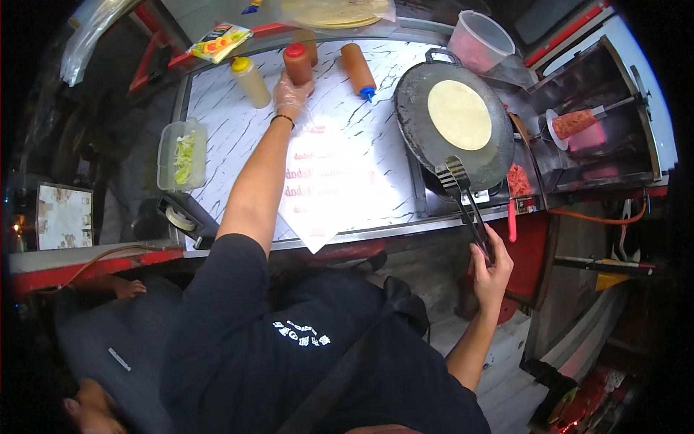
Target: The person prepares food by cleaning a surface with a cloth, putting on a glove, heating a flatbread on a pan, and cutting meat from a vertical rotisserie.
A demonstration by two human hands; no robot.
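Note:
My left hand (293,96), in a clear plastic glove, is closed round the lower part of a red-capped squeeze bottle of red sauce (297,62). Bare, my right hand (492,263) grips black tongs (470,209), whose slotted tips reach over the near edge of a round black griddle (412,108). A pale flatbread (460,115) lies flat on the griddle. Printed wrapping paper (331,200) lies on the marble-patterned counter (227,125) below my left hand. Beside that hand are a yellow-capped squeeze bottle (251,82) and, lying down, an orange sauce bottle with a blue nozzle (358,70).
A tub of shredded lettuce (184,154) and a tape dispenser (181,218) stand left. A vertical-broiler meat cone (573,123), reddish shreds (519,180), a red-handled knife (512,219) and a plastic bucket (480,43) are right. Another person (119,336) is at lower left.

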